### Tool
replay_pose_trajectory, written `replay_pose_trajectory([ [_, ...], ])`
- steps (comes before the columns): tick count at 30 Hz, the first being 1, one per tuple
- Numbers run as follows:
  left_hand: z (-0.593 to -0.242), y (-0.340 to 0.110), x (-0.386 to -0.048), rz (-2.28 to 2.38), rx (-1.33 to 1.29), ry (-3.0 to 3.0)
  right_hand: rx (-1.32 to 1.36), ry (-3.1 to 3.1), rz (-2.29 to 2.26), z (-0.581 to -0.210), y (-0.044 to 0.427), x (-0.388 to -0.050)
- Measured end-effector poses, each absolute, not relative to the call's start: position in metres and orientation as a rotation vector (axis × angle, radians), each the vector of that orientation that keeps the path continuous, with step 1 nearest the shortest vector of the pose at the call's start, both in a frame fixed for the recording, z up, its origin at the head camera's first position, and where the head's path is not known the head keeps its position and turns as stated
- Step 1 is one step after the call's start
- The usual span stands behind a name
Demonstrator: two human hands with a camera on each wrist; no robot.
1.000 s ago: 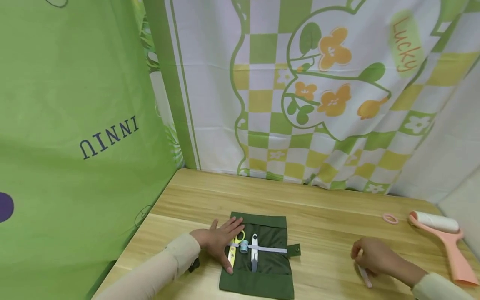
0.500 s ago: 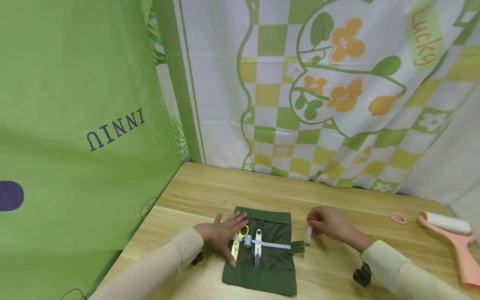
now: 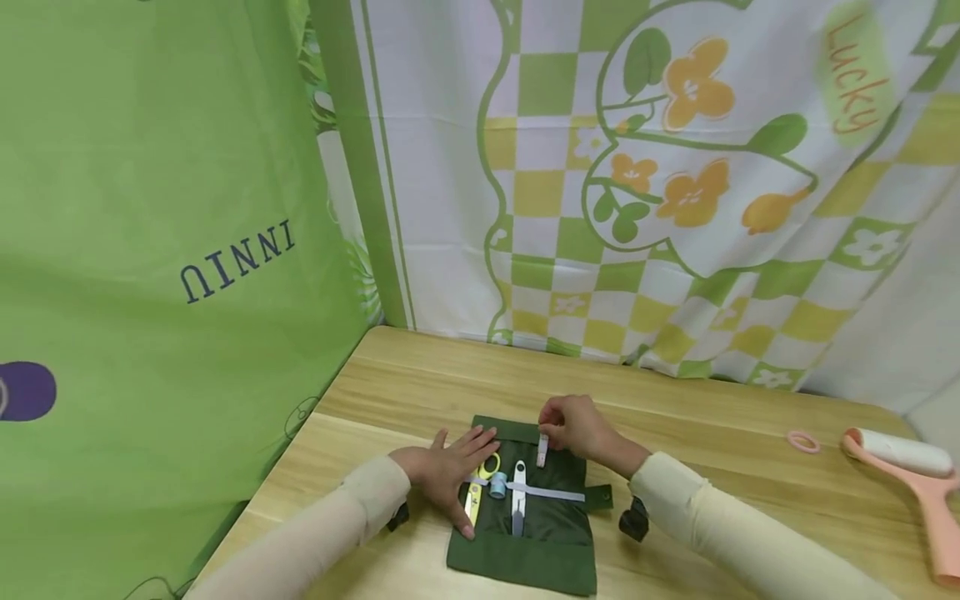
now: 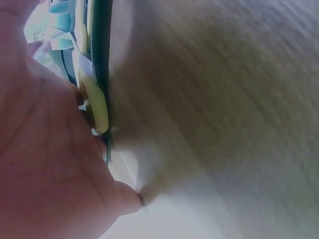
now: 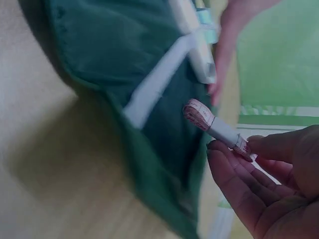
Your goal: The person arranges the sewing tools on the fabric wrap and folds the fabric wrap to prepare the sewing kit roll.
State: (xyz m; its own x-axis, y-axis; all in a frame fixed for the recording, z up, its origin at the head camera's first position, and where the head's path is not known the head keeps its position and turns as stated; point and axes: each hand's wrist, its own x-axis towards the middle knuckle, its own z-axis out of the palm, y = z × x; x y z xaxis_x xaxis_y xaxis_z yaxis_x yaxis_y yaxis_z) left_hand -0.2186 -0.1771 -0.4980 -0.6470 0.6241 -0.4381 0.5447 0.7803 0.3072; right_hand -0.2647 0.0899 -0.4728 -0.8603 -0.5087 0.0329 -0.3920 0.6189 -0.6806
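Note:
On the wooden table lies an unfolded dark green pouch (image 3: 517, 562) with a white elastic strap (image 3: 558, 494) across it. My left hand (image 3: 447, 477) rests on its left edge, fingers spread, partly covering yellow scissors (image 3: 474, 497). Beside these, the strap crosses a light blue spool (image 3: 498, 485) and a slim white tool (image 3: 519, 498) with a hole at its top and a grey lower end. Over the pouch's upper right part, my right hand (image 3: 583, 427) pinches a rolled pink tape measure (image 5: 198, 115) by one end. A white band wraps its middle; it hangs above the strap.
A peach-handled lint roller (image 3: 930, 517) lies at the table's right end, with a pink ring (image 3: 803, 442) left of it. The pouch's snap tab (image 3: 598, 497) sticks out to the right. Curtains (image 3: 450, 208) hang behind and at left.
My right hand has carried the tape measure leftward from the right part of the table to above the pouch. My left hand has stayed on the pouch's left edge.

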Motion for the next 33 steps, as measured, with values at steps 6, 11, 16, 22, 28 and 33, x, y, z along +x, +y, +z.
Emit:
replay_pose_trajectory([
  [6, -0.497, -0.176, -0.220, 0.186, 0.869, 2.441, -0.809, 2.634, -1.037, -0.487, 0.082, -0.268],
  [11, -0.498, -0.177, -0.220, 0.194, 0.875, 2.443, -0.871, 2.607, -0.990, -0.490, 0.082, -0.266],
  [16, -0.500, -0.177, -0.220, 0.219, 0.885, 2.446, -0.875, 2.569, -0.982, -0.493, 0.086, -0.262],
  [22, -0.502, -0.178, -0.221, 0.212, 0.886, 2.442, -0.837, 2.510, -1.015, -0.499, 0.093, -0.260],
  [28, -0.501, -0.178, -0.221, 0.220, 0.889, 2.438, -0.839, 2.454, -1.017, -0.500, 0.096, -0.260],
  [33, -0.500, -0.178, -0.221, 0.223, 0.903, 2.438, -0.820, 2.429, -1.017, -0.501, 0.098, -0.260],
])
